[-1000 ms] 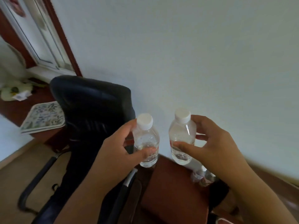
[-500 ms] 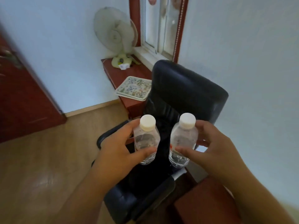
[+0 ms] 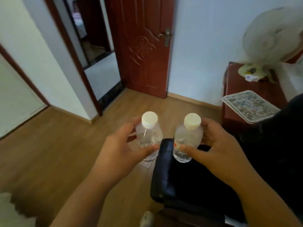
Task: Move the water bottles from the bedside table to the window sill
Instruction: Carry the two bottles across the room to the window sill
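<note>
The left hand (image 3: pixel 119 154) grips a clear water bottle (image 3: pixel 148 136) with a white cap, thumb across its front and fingers curled round the back. The right hand (image 3: pixel 218 149) grips a second clear bottle (image 3: pixel 188 138) the same way; a strip of red-orange label shows beside the thumb, but its writing is too blurred to read. Both bottles are held upright, near each other but apart, in the air above the wooden floor (image 3: pixel 57 153) and the front edge of a black chair (image 3: pixel 196 185).

Compared with half a second ago, the view has swung left: the window is gone from sight, and a red-brown door (image 3: pixel 142 46) with a metal handle and an open doorway now fill the background. The white fan (image 3: pixel 275 41) and the patterned mat (image 3: pixel 250 105) on the dark red counter (image 3: pixel 237 86) have slid to the right edge. The grips on both bottles look unchanged.
</note>
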A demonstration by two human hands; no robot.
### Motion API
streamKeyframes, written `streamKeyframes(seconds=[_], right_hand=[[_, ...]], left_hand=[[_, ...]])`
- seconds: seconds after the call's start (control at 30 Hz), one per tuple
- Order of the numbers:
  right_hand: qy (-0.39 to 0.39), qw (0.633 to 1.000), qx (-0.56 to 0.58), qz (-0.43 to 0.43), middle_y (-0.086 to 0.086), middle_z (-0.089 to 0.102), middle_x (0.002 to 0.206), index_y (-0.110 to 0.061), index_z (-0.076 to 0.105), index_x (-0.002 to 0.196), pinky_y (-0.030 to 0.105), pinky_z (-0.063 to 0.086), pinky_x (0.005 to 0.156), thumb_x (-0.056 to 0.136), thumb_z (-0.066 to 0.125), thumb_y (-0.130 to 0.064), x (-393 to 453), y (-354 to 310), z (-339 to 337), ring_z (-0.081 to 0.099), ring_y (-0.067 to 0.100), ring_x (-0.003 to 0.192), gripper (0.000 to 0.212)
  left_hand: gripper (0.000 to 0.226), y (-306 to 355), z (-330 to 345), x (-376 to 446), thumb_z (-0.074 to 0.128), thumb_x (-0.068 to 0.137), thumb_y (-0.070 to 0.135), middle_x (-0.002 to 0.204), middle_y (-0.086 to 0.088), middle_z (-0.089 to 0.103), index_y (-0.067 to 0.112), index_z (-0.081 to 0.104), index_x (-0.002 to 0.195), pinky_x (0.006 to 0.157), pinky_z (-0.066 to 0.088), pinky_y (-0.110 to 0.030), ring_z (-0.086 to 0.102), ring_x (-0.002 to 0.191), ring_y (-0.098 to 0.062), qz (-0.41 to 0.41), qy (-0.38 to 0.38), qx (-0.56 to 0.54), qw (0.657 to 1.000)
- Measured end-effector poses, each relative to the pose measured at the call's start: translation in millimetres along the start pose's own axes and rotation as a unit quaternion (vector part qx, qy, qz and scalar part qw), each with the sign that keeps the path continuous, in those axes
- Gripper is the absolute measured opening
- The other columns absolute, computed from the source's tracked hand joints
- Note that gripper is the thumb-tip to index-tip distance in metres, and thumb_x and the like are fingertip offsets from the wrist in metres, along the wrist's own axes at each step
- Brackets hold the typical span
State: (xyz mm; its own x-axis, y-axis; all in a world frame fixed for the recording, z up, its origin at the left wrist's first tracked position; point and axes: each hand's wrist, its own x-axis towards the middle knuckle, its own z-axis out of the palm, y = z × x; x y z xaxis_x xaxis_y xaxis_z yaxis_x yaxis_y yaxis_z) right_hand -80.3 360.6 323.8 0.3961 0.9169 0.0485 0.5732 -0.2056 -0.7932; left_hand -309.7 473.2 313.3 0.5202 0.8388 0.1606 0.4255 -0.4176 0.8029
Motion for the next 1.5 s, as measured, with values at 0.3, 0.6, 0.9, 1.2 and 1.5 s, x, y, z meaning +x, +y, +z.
streamKeyframes(seconds=[0.3,0.6,0.9,1.2,1.5], right_hand=[[-0.196,0.975,-0.02,-0.099,-0.029,0.054,0.131,-0.056,0.04,0.129,0.03,0.047,0.095,0.068,0.084,-0.058,17,-76,103,0.053,0.0,0.121,0.075],[-0.282,0.937,-0.018,-0.204,-0.025,0.056,0.13,-0.053,0.04,0.127,0.025,0.05,0.093,0.065,0.081,-0.058,2,-178,228,0.057,-0.002,0.113,0.075],[-0.342,0.903,-0.017,-0.259,-0.029,0.056,0.122,-0.052,0.041,0.128,0.007,0.041,0.067,0.065,0.081,-0.061,-27,-234,313,0.055,-0.014,0.098,0.076],[-0.379,0.875,-0.03,-0.301,-0.042,0.052,0.107,-0.059,0.04,0.122,0.008,0.041,0.066,0.065,0.081,-0.062,-31,-258,357,0.053,-0.021,0.095,0.07],[-0.413,0.854,-0.014,-0.316,-0.037,0.055,0.118,-0.059,0.041,0.122,0.016,0.049,0.08,0.066,0.082,-0.059,15,-270,389,0.056,-0.012,0.107,0.069]], left_hand=[[0.081,-43,-85,-109,0.075,0.064,0.063,0.126,0.032,0.06,0.046,0.047,0.138,0.095,0.055,-0.023,0.058,0.112,0.013,-0.125,0.168,0.039,0.977],[0.082,-99,-172,-197,0.088,0.068,0.051,0.128,0.028,0.063,0.045,0.049,0.141,0.101,0.055,-0.033,0.062,0.116,0.004,-0.211,0.285,0.018,0.935],[0.078,-130,-226,-266,0.088,0.066,0.051,0.123,0.034,0.063,0.06,0.047,0.132,0.092,0.05,-0.018,0.059,0.111,0.014,-0.252,0.367,0.025,0.895],[0.073,-150,-246,-286,0.089,0.065,0.048,0.109,0.053,0.056,0.074,0.041,0.115,0.077,0.04,0.005,0.055,0.103,0.026,-0.285,0.397,0.019,0.872],[0.084,-172,-267,-255,0.087,0.064,0.054,0.12,0.034,0.064,0.054,0.049,0.138,0.093,0.047,-0.012,0.059,0.11,0.015,-0.3,0.409,0.034,0.861]])
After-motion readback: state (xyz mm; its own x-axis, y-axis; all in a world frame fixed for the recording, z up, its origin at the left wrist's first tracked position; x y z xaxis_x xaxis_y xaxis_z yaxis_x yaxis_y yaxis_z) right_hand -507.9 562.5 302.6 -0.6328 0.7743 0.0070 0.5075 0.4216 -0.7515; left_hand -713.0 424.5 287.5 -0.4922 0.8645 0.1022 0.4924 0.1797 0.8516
